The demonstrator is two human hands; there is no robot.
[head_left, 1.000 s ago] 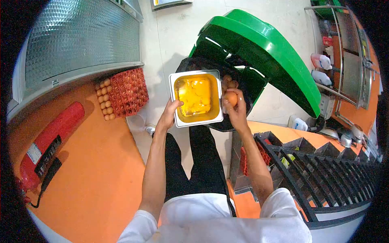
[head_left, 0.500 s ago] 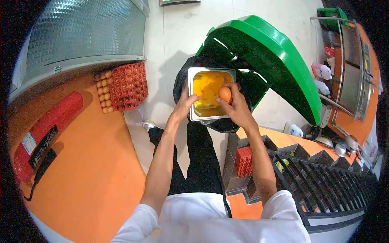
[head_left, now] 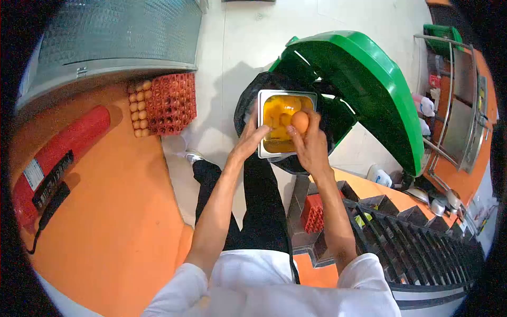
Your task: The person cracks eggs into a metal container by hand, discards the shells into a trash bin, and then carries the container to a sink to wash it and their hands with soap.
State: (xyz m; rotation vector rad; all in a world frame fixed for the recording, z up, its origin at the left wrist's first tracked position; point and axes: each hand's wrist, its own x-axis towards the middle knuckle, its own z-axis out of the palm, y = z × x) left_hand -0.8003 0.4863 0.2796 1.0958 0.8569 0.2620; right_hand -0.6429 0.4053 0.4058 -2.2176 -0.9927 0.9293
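A brown egg (head_left: 300, 122) is pinched between the thumb and fingers of my right hand (head_left: 311, 141), over the right side of a rectangular metal pan (head_left: 288, 92). Yellow cracked egg (head_left: 277, 112) covers the bottom of the pan. My left hand (head_left: 251, 138) grips the pan's left wall, its thumb over the rim and the other fingers hidden behind. Beneath the pan gapes a bin lined with a black bag (head_left: 247, 95), its green lid (head_left: 388, 79) tipped open to the right.
To the left, an orange counter (head_left: 116, 195) carries red egg trays (head_left: 173, 103), several brown eggs (head_left: 138, 113) and a long red appliance (head_left: 68, 158). Another red tray (head_left: 312, 214) sits on dark steps at right, beside a black railing (head_left: 412, 248). A metal rack (head_left: 457, 105) stands far right.
The whole view has shifted slightly. The egg in my right hand now shows more of its side, and the yellow liquid in the pan has moved. Both hands keep their holds.
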